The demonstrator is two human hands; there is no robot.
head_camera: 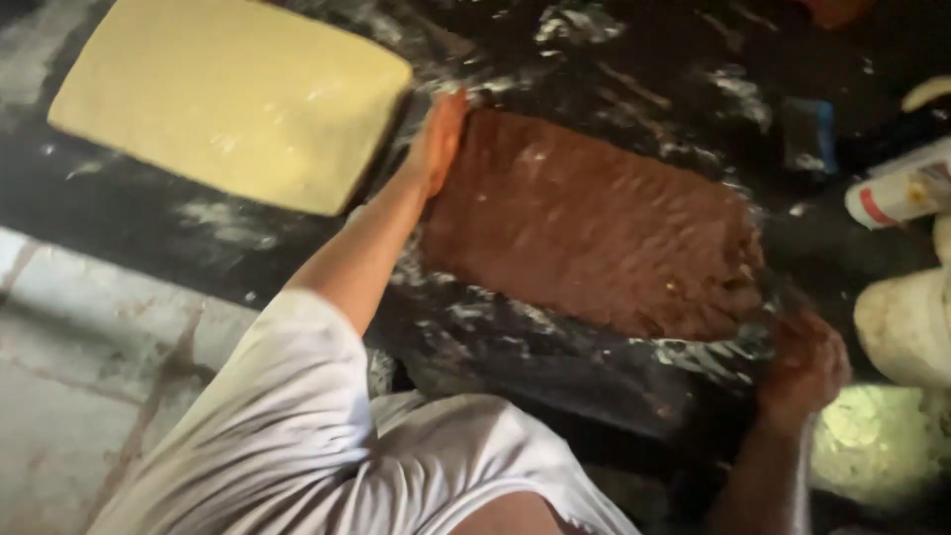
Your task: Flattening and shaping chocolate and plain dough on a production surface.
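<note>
A flat brown slab of dough (pixel 594 223) lies on a dark, flour-dusted work surface (pixel 555 357). My left hand (pixel 436 139) presses flat, fingers together, against the slab's left edge. My right hand (pixel 804 362) rests at the slab's lower right corner, fingers curled on the dough's edge. A pale yellow rectangular slab of dough (pixel 233 94) lies to the upper left, just beyond my left hand. My white sleeve and shirt fill the lower middle.
A white cylindrical package with a red mark (pixel 897 193) lies at the right edge. Pale rounded lumps (pixel 906 327) sit lower right. A blue object (pixel 812 134) rests near the top right. Grey concrete floor (pixel 89 376) shows at lower left.
</note>
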